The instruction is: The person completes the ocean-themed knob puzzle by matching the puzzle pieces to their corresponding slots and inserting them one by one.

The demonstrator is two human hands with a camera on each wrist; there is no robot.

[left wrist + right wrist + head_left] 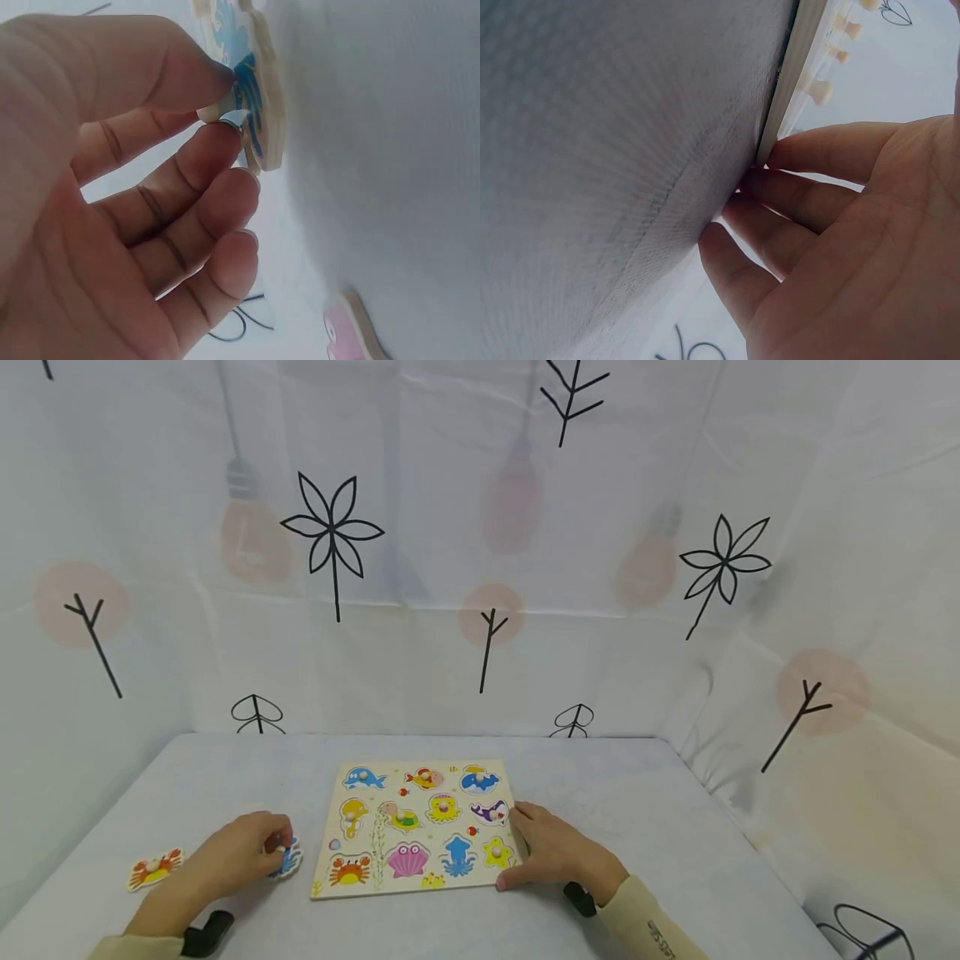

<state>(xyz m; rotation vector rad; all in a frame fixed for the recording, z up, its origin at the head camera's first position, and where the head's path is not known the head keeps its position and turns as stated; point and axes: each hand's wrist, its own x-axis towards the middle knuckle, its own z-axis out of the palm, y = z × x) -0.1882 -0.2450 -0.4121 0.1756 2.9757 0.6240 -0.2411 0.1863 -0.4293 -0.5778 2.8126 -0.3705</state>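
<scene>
A wooden puzzle board (322,860) with sea-animal pictures lies flat on the table. My left hand (238,852), left of the board, pinches a blue puzzle piece (291,862) by its knob between thumb and fingertips. In the left wrist view the piece (259,112) is tilted close over the table, its wooden edge showing. At the board's right edge rests my right hand (558,852), fingers extended, the thumb by the near corner. From the right wrist, the fingertips touch the board's side (787,90).
A crab piece (155,868) with a knob lies on the table left of my left hand. Part of a pink piece (349,330) appears low in the left wrist view. Knobs (821,92) stand up from the board. A patterned white cloth (420,668) hangs behind the table.
</scene>
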